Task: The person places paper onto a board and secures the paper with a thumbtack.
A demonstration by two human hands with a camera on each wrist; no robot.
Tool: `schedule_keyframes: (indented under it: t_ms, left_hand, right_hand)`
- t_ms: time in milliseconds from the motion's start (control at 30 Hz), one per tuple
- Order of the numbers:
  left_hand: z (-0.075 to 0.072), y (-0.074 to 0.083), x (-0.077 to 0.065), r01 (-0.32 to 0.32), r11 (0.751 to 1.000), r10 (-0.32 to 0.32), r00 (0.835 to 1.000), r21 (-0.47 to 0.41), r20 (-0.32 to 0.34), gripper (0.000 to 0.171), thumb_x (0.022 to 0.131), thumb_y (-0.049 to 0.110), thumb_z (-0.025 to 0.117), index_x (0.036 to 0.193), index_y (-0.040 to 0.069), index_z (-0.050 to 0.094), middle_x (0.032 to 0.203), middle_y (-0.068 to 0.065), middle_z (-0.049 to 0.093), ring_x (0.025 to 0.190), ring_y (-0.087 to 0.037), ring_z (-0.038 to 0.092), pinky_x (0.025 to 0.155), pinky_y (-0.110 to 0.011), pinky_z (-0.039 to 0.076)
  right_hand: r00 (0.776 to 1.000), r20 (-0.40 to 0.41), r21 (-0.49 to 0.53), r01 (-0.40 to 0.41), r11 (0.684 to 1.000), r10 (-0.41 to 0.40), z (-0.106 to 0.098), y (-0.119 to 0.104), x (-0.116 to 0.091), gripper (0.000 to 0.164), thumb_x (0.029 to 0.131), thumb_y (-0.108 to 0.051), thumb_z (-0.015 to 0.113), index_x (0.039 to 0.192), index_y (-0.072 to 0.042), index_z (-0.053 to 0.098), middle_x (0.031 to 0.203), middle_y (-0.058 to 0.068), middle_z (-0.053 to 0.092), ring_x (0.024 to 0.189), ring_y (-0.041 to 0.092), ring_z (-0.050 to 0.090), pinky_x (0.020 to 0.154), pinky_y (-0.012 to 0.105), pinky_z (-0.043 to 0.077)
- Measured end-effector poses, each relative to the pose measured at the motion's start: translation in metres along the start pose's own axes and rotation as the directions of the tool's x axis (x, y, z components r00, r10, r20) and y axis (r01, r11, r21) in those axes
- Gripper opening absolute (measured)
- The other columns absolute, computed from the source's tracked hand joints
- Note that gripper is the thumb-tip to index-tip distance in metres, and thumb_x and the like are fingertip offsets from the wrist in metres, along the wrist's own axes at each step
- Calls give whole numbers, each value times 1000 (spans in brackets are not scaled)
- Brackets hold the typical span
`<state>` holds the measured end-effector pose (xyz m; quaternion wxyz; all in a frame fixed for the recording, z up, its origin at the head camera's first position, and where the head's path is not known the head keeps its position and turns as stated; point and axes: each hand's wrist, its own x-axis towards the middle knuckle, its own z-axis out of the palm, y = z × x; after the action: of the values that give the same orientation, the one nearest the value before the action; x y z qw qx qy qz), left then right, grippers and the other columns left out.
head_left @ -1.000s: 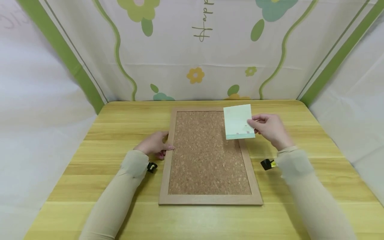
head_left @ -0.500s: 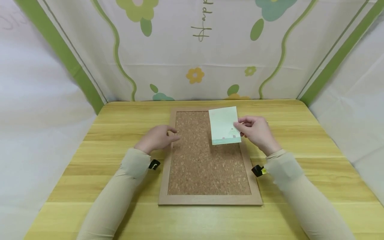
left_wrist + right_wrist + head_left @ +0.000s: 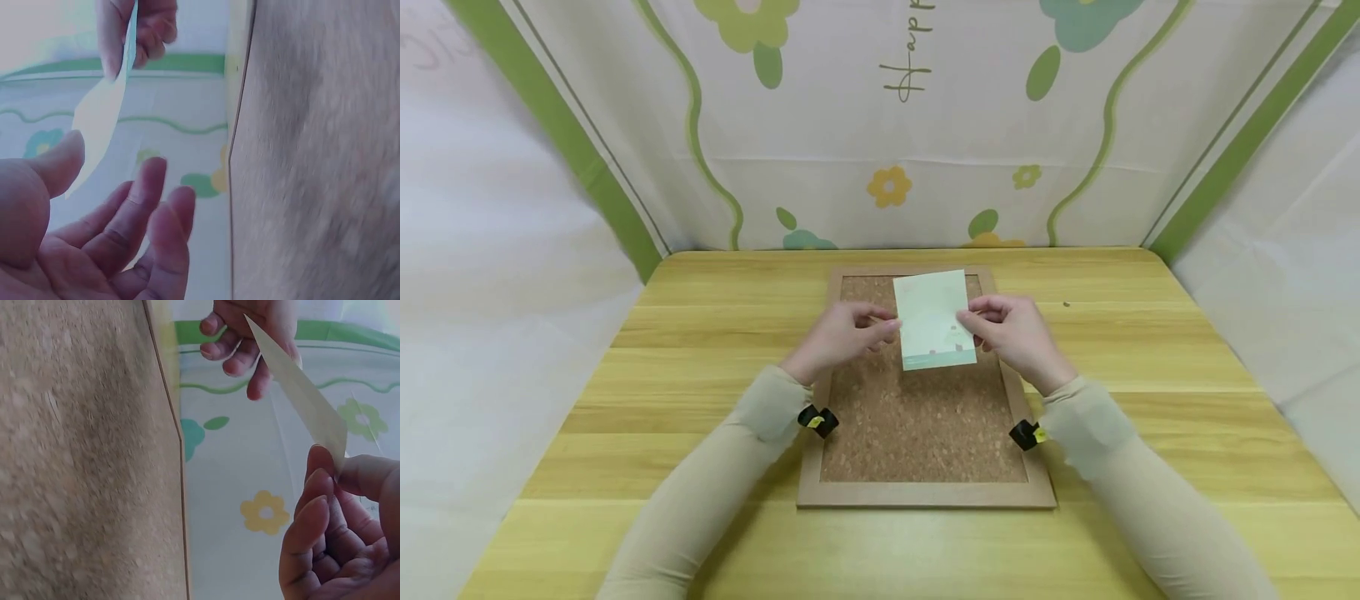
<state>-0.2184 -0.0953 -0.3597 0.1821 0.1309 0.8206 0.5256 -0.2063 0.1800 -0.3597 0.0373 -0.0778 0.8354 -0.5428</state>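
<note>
A pale green sheet of notepaper (image 3: 934, 321), with a teal band and small pink prints along its lower edge, is held up above the cork board (image 3: 925, 433). My right hand (image 3: 1011, 337) pinches the sheet's right edge between thumb and fingertips. At the opposite edge is my left hand (image 3: 842, 337), its thumb and fingers spread apart around that side. In the left wrist view the left thumb (image 3: 65, 162) overlaps the paper while the fingers stay away from it. The right wrist view shows the paper (image 3: 306, 394) nearly edge-on, pinched at its near end.
The board's light wooden frame (image 3: 925, 495) lies flat on a wood-grain table (image 3: 1150, 350). A small dark speck (image 3: 1066, 304) is on the table to the right. Behind stands a white cloth (image 3: 955, 125) with printed flowers.
My right hand has carried the paper leftward over the board. My left hand has let go of the board's left frame edge and moved right, up to the paper's left edge.
</note>
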Motion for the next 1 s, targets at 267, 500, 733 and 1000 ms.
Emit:
schedule_keyframes:
  t_ms: [267,500,733,1000]
  left_hand:
    - [6,-10,3,5,1000,-5,999,11,32,29,91,40,72,97,12,77,96,-16,72,87,-35,68,82,-48,56]
    - [6,-20,0,9,999,-10,1000,51,26,25,91,37,73,86,13,76,84,-7,71,74,-28,68,76,-46,56]
    - [3,-26,-5,34,995,-38,998,90,43,23,92,37,72,86,14,76,85,-4,72,72,-30,68,74,-42,55]
    - [3,-31,-5,43,991,-51,997,124,57,20,92,31,72,86,13,76,82,-6,73,68,-29,68,70,-38,56]
  right_hand:
    - [1000,27,9,3,1000,-3,14,4,0,32,93,-33,71,106,-4,70,79,9,68,75,37,62,59,35,55]
    - [998,66,-71,21,997,-17,20,9,-2,25,95,-30,70,102,-5,73,85,9,69,81,35,65,62,32,54]
    - [995,98,-116,8,993,4,25,16,0,26,95,-28,69,104,-5,75,91,8,72,84,32,68,73,46,57]
    - [992,116,-196,-23,980,46,30,19,2,23,94,-30,71,101,-9,77,98,5,72,86,23,63,72,35,52]
